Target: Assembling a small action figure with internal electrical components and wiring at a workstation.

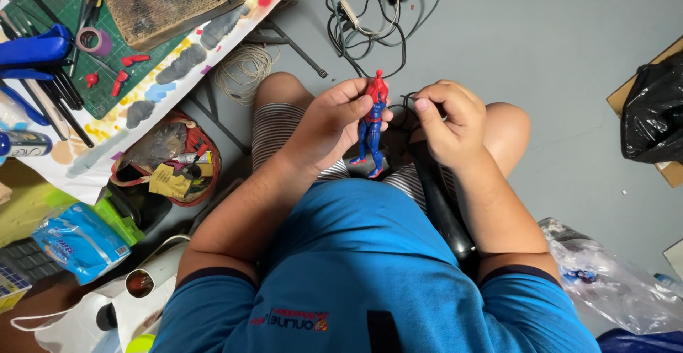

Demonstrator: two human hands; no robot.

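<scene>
Blue shirt fabric (pixel 370 268) fills the near view, and beyond it the person's two hands meet over bare knees. Left hand (pixel 331 122) is closed around a small red-and-blue plastic action figure (pixel 373 122), upright, its back against the fingertips and the thumb pressing its front. Right hand (pixel 448 122), just beside the figure, is curled with thumb and forefinger pinched on a thin black cord (pixel 405 100) that runs toward it. Judging by this, the cord is not yet visibly fixed to the figure; whether it touches it cannot be told.
</scene>
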